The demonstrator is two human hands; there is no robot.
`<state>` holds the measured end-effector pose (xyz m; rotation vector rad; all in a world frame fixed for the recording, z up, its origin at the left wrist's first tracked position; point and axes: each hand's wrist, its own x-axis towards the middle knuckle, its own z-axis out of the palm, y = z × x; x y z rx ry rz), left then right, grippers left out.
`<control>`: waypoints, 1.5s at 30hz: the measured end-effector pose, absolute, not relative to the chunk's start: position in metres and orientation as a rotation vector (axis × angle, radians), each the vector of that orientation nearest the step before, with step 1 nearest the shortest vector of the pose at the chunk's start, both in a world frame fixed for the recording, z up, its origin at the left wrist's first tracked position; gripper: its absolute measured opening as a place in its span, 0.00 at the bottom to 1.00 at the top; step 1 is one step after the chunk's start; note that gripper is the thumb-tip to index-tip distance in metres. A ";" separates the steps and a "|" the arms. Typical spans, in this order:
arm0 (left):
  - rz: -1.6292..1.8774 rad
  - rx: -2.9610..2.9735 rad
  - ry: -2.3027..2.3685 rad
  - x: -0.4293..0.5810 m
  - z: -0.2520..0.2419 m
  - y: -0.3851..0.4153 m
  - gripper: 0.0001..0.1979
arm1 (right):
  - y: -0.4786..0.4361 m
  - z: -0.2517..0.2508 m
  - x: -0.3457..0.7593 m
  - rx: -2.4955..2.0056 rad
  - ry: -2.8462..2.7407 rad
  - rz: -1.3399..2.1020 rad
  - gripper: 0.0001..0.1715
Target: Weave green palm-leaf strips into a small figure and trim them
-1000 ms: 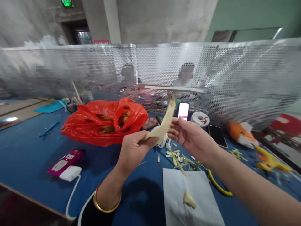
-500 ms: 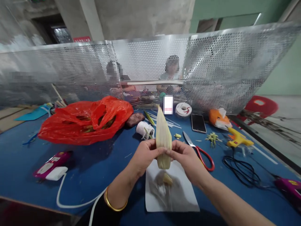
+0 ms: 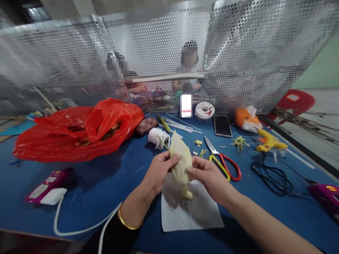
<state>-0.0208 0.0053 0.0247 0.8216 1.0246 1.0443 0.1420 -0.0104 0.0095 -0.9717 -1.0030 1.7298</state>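
Note:
A pale yellow-green corn husk [image 3: 180, 157] is held up in front of me, its tip pointing away. My left hand [image 3: 160, 168] pinches its left edge, thumb on top. From the right, my right hand [image 3: 205, 173] grips the other edge between thumb and fingers. Below the husk, a small yellowish rolled piece [image 3: 187, 193] rests on a white sheet of paper [image 3: 193, 218]. Just beyond my right hand lie scissors [image 3: 225, 161] with red and yellow handles. A ball of white string [image 3: 158, 137] sits past my left hand.
A red plastic bag [image 3: 79, 130] covers the left side. At the right are a yellow glue gun [image 3: 271, 140] with a black cord, a phone [image 3: 222, 126] and an orange tissue pack [image 3: 247, 119]. A white ribbon roll [image 3: 204, 110] stands near the perforated metal screen [image 3: 159, 42]; people sit behind it.
The husk has tilted and its tip has come down, its surface now folded and curved. Both hands still hold it. My view has tipped downward and shifted slightly.

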 end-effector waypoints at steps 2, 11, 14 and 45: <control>1.037 0.788 1.010 -0.021 0.024 0.006 0.18 | -0.009 0.010 0.142 -1.009 -0.982 1.685 0.18; 0.920 0.911 0.979 -0.015 0.021 0.000 0.21 | -0.008 0.014 0.146 -1.053 -0.910 1.655 0.16; 0.998 0.944 1.044 -0.015 0.022 0.000 0.20 | -0.007 0.014 0.146 -1.042 -0.971 1.705 0.17; 1.079 0.998 1.162 -0.015 0.022 0.003 0.12 | -0.007 0.014 0.152 -1.050 -1.064 1.673 0.14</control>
